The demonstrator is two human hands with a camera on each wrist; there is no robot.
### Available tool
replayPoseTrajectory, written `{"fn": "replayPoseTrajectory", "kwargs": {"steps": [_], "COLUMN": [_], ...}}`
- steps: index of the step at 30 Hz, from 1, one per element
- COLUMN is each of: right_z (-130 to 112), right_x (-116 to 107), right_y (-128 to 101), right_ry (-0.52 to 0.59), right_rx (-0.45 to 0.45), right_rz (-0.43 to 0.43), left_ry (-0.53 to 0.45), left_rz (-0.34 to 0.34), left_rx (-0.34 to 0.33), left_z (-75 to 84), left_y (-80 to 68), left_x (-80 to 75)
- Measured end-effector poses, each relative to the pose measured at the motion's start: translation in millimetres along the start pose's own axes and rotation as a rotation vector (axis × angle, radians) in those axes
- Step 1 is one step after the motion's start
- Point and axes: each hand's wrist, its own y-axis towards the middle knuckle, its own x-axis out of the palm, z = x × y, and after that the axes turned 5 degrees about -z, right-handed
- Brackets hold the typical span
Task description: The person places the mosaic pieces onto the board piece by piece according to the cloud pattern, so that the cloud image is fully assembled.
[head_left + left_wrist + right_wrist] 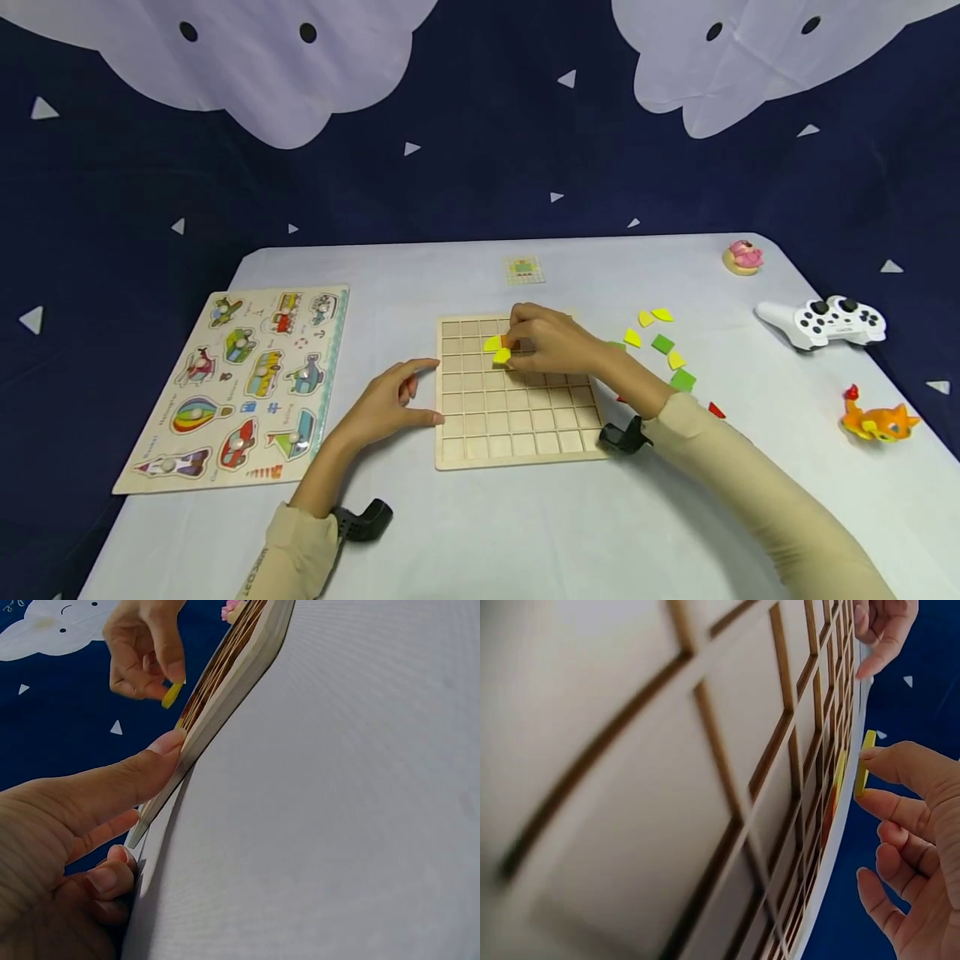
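Note:
My right hand [551, 340] hovers low over the upper middle of a square wooden grid board [480, 425], pinching a small yellow tile [866, 763] between thumb and forefinger. Beneath its fingertips, another yellow tile [491, 343] and an orange-red tile [506, 341] lie in the grid, partly hidden by the hand. My left hand [392, 398] rests against the board's left edge, its thumb and forefinger spread apart and touching the rim. In the left wrist view the left thumb [161, 754] presses on that wooden edge.
Right of the board lie loose yellow, green and red tiles [663, 343]. A small pattern card [524, 269] is behind it. A picture puzzle board [247, 383] occupies the left. Farther right are a white game controller [821, 322], an orange toy [879, 422] and a pink figure [742, 257].

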Motion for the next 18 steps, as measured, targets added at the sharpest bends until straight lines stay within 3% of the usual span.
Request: {"fn": "replayPoseTrajectory", "kwargs": {"steps": [9,18], "right_z": [-12.7,-17.2], "right_x": [7.8,19.1], "right_y": [21.8,31.0], "right_ry": [-0.027,-0.050], "right_rx": [-0.007,-0.037], "right_rz": [-0.056,-0.040], "left_ry": [-0.001,-0.012], "left_rz": [0.005,0.003], "left_rx": [-0.004,-0.008], "left_z": [-0.6,-0.2], "left_y": [1.1,0.9], "left_x": [0.3,-0.6]}}
